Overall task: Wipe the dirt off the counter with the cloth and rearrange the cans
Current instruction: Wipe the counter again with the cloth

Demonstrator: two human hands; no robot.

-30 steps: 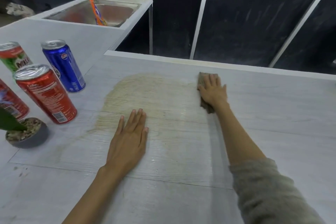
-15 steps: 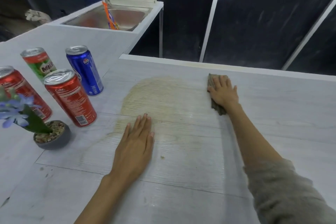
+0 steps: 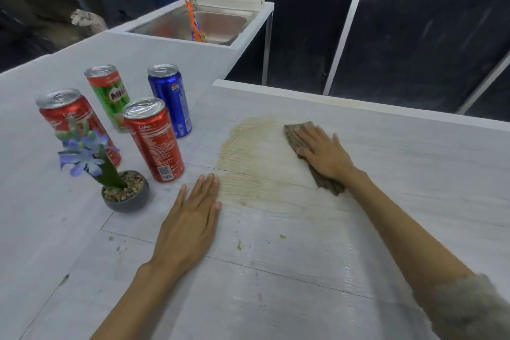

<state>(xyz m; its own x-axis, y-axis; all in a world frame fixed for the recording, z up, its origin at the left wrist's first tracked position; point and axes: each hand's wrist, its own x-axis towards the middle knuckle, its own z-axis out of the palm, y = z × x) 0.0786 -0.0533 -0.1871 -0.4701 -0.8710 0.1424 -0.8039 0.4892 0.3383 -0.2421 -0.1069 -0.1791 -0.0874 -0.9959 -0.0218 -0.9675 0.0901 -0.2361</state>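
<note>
A brown cloth (image 3: 293, 137) lies on the grey counter (image 3: 414, 174), and my right hand (image 3: 323, 150) presses flat on it at the right edge of a yellowish dirt smear (image 3: 248, 152). My left hand (image 3: 190, 218) rests flat on the counter, fingers apart, its fingertips at the smear's lower left edge. Four cans stand at the left: a near red can (image 3: 154, 139), a far red can (image 3: 69, 116), a green can (image 3: 109, 94) and a blue can (image 3: 171, 99).
A small potted plant with blue flowers (image 3: 110, 176) stands in front of the cans. A steel sink (image 3: 220, 26) with an orange packet and a white rack lies at the back. Small crumbs (image 3: 239, 244) dot the counter near my left hand. The counter's far edge drops to a dark floor.
My right hand has slid the cloth a little leftward into the smear. The camera has turned left, bringing all the cans and the plant into view. My left hand stays put.
</note>
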